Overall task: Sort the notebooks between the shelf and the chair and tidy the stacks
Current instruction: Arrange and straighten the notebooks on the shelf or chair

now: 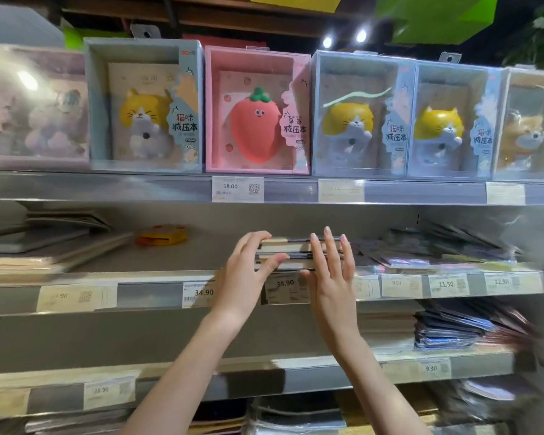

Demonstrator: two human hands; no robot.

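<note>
Where shelved, notebooks [299,252] (between hands).

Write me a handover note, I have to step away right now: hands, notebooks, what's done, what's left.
Left hand: fingers curled around the left end of the notebook stack on the middle shelf.
Right hand: open, fingers flat against the stack's front.
Done: the stack sits at the shelf edge, roughly squared.
Left: loose notebooks to the right and those on the far left lie untidy. The chair is out of view.
</note>
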